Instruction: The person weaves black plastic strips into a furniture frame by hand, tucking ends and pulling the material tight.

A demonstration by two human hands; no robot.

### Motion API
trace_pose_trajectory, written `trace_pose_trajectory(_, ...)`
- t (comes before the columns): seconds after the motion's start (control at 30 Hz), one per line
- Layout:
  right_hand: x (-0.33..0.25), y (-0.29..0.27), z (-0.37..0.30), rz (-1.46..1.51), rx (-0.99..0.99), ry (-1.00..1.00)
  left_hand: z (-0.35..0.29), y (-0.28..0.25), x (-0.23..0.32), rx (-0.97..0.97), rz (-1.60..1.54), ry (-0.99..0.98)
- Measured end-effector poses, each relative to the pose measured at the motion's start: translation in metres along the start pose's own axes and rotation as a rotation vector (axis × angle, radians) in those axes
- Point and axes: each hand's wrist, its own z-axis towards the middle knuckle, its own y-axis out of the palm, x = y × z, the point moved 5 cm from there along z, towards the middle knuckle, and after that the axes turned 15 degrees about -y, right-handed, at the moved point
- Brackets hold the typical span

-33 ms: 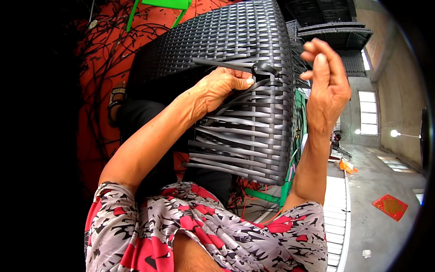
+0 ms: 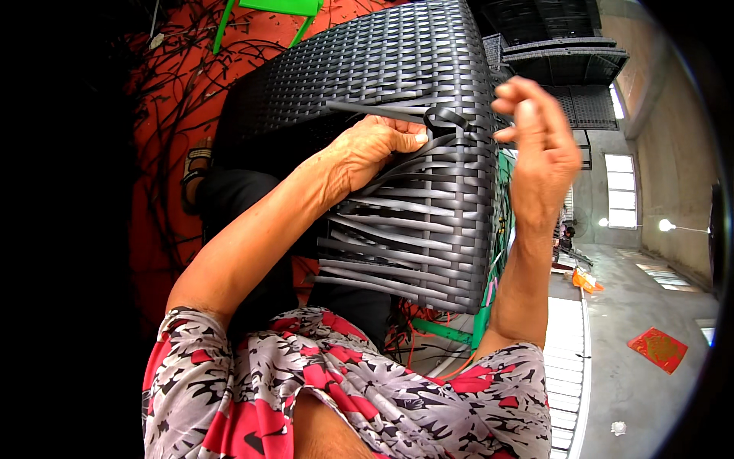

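A black woven wicker panel point(image 2: 382, 57) stands in front of me, its strips tightly interlaced at the top and along the right edge. My left hand point(image 2: 382, 145) pinches a flat black strip point(image 2: 437, 143) between thumb and fingers, close to a small looped strip point(image 2: 440, 116) by the right edge. Below it, several loose strip ends point(image 2: 375, 269) stick out to the left from the weave. To the right of the panel my right hand point(image 2: 541, 149) is raised, apart from the weave. Its fingers are bent but spread, slightly blurred, and nothing shows in them.
Cut black strips litter the red floor point(image 2: 180, 115) at the left, near a green stool point(image 2: 283, 8). A green frame point(image 2: 480, 325) stands under the panel's lower right. More dark wicker pieces point(image 2: 566, 57) are stacked at the far right.
My right hand has shifted slightly left and down, nearer the panel's right edge. The left hand stays in the same place with its pinch on the strip.
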Motion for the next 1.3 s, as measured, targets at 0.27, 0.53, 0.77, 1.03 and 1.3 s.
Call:
trace_pose_trajectory(0.27,-0.004,0.027,0.001,-0.273,-0.277,-0.275,-0.015,0.012,-0.006,0.064,-0.205,-0.022)
trace_pose_trajectory(0.53,-0.024,0.054,-0.013,-0.793,-0.636,-0.588,-0.005,0.008,-0.009,-0.095,-0.022,0.105)
trace_pose_trajectory(0.77,-0.027,0.053,-0.017,-0.792,-0.664,-0.539,-0.002,0.006,-0.016,-0.020,-0.169,0.066)
trace_pose_trajectory(1.03,-0.006,0.046,-0.019,-0.407,-0.700,-0.349,-0.001,0.011,-0.016,-0.060,-0.188,0.055)
trace_pose_trajectory(1.3,0.000,0.034,-0.009,-0.222,-0.515,-0.204,0.006,0.002,-0.010,-0.002,-0.175,0.059)
